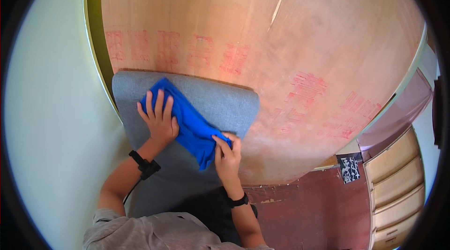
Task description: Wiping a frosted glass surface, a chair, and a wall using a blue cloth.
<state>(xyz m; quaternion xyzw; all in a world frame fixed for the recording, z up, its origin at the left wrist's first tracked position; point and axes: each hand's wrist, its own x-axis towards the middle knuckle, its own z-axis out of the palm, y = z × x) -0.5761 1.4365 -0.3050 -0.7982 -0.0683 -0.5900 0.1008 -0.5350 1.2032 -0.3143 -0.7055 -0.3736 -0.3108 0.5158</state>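
Note:
A blue cloth (191, 118) lies crumpled and slanted across a grey fabric-covered pad (211, 91) with rounded corners. My left hand (160, 120) rests flat on the cloth's upper left part, fingers spread and nothing gripped. At the cloth's lower right end, my right hand (227, 151) pinches the edge between thumb and fingers. One loose corner of the cloth hangs down between the two hands. The pad's grey fabric continues down toward my body, and my arms and dark clothing hide part of it.
Beyond the pad spreads a plywood board (267, 49) with red printed marks and a pale split. A white wall (52, 109) rises close on the left. At lower right are a reddish-brown floor (309, 211), a dark card with writing (349, 168) and a wooden drawer unit (397, 193).

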